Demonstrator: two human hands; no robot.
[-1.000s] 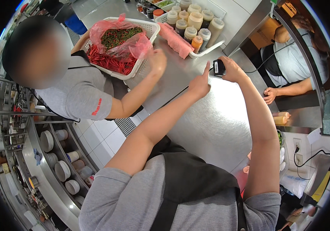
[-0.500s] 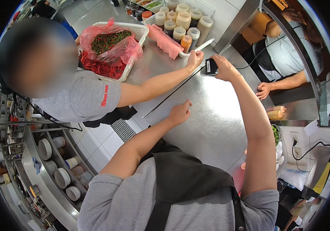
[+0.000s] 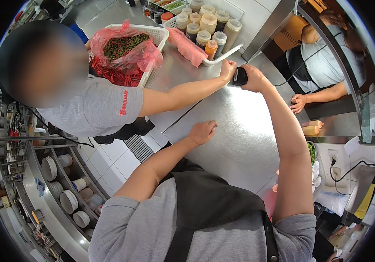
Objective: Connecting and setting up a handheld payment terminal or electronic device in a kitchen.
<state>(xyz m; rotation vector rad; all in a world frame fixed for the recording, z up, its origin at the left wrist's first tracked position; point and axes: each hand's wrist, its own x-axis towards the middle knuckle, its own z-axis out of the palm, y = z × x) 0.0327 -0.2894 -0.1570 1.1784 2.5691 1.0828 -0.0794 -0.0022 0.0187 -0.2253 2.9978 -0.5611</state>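
The right hand [image 3: 254, 77] grips a small black device [image 3: 240, 76], possibly a scanner, beside the white tray [image 3: 222, 55] of sauce bottles [image 3: 208, 26]; the left hand [image 3: 202, 131] rests loosely curled, empty, on the steel counter [image 3: 231, 131] well short of that tray; a co-worker's fist [image 3: 227, 69] crowds the device, so a bump could jar it loose.

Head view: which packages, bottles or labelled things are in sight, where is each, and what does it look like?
Squeeze bottles: white tray at the counter's far end, pale caps, tan, orange and dark fillings.
Pink plastic bag: in the white basket, holding green chillies.
Pink wrapped roll: beside the tray.
Small black device: in the right hand.
Left hand: resting on the steel counter.
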